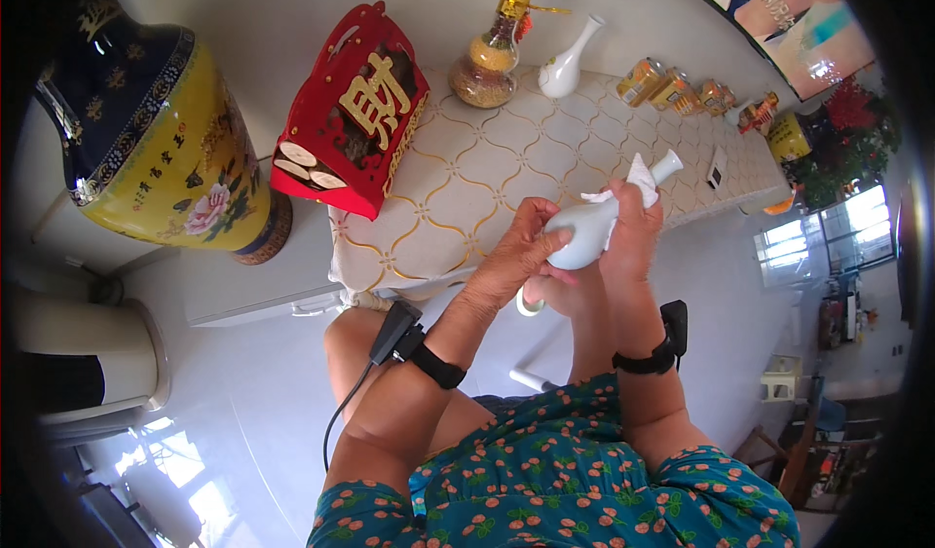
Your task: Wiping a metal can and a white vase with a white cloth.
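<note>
A white long-necked porcelain vase (582,235) lies tilted between my two hands, its flared mouth pointing to the upper right. My left hand (537,245) grips its rounded base, the thumb across the side. Around the neck and shoulder, my right hand (635,223) presses a white cloth or tissue (642,175) against the vase. Behind them is a cabinet top under a white tablecloth with gold lattice pattern (467,175). A second white vase (562,73) stands upright there, beside a glass gourd-shaped bottle (483,73) with a gold neck.
A red decorated box (354,117) holding rolls stands at the cloth's left end, near a large yellow and dark blue floor vase (197,161). Several orange cans (668,91), a small white device (717,166) and a potted plant (851,139) line the right. A screen (811,22) hangs above.
</note>
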Tool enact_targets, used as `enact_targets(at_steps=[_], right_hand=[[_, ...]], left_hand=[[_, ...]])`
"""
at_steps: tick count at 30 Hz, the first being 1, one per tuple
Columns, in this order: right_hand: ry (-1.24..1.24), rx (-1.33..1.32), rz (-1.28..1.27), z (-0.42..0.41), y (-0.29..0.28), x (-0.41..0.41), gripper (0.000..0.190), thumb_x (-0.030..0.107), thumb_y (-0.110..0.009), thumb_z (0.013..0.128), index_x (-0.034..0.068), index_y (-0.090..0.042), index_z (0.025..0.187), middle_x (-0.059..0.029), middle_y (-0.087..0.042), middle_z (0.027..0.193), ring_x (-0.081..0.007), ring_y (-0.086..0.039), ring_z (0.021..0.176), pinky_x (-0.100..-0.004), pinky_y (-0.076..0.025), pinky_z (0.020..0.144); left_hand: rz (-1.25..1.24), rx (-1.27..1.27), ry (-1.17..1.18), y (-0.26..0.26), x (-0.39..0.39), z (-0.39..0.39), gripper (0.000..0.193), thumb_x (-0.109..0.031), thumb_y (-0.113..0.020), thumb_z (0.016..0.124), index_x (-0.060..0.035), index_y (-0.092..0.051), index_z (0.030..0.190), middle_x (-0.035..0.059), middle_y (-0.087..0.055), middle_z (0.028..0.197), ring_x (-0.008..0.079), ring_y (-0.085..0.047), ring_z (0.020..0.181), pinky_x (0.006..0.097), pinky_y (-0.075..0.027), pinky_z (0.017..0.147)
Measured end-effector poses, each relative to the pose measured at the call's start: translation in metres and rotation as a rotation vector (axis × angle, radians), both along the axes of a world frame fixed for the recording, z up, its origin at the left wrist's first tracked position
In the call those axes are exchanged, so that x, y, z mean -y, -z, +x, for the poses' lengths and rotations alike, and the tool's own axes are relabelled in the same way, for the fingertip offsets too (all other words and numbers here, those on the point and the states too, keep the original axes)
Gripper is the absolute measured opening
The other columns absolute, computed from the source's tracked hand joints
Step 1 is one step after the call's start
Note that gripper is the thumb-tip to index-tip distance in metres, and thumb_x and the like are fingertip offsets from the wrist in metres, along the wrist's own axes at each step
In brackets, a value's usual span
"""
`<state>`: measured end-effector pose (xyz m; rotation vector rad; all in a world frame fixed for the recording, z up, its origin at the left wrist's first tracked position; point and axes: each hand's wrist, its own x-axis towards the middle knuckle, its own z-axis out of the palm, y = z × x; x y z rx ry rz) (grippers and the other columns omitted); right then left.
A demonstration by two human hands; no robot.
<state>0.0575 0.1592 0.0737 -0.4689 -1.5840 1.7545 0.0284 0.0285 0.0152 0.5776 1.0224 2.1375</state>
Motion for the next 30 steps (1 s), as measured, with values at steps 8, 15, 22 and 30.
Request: enact_targets(at_steps=[8, 15, 22, 30], right_hand=[[-0.097, 0.181, -0.017, 0.004, 0.002, 0.046, 0.019, 0.012, -0.057, 0.079, 0.006, -0.050, 0.096, -0.0021, -0.052, 0.078, -0.0101, -0.048, 0.062, -0.0260, -0.043, 0.054], [-0.215, 0.224, -0.144, 0.007, -0.005, 0.036, 0.017, 0.016, -0.056, 0.080, 0.005, -0.051, 0.093, -0.0038, -0.052, 0.077, -0.0124, -0.051, 0.058, -0.0282, -0.045, 0.049], [-0.069, 0.290, -0.286, 0.002, -0.021, 0.050, 0.019, 0.018, -0.056, 0.081, 0.005, -0.049, 0.093, -0.0043, -0.052, 0.077, -0.0139, -0.053, 0.058, -0.0294, -0.047, 0.051], [-0.184, 0.153, -0.179, 0.001, 0.015, 0.033, 0.023, 0.018, -0.060, 0.080, 0.006, -0.048, 0.096, -0.0047, -0.052, 0.079, -0.0151, -0.055, 0.060, -0.0324, -0.048, 0.041]], left_hand=[[0.051, 0.334, 0.123, 0.012, 0.010, -0.008, 0.064, -0.062, -0.030, 0.090, -0.0037, -0.046, 0.112, 0.0131, -0.061, 0.077, 0.0240, -0.061, 0.056, 0.0332, -0.051, 0.044], [0.097, 0.395, 0.240, 0.006, 0.014, -0.006, 0.071, -0.067, -0.032, 0.086, -0.0033, -0.048, 0.112, 0.0122, -0.062, 0.075, 0.0230, -0.060, 0.054, 0.0314, -0.049, 0.041], [-0.094, 0.170, -0.033, 0.006, 0.006, -0.008, 0.068, -0.068, -0.042, 0.082, -0.0030, -0.056, 0.095, 0.0082, -0.059, 0.068, 0.0172, -0.053, 0.048, 0.0273, -0.042, 0.041], [-0.031, 0.358, 0.169, 0.011, 0.012, -0.012, 0.065, -0.067, -0.038, 0.083, -0.0052, -0.060, 0.081, 0.0093, -0.059, 0.060, 0.0161, -0.050, 0.044, 0.0262, -0.036, 0.038]])
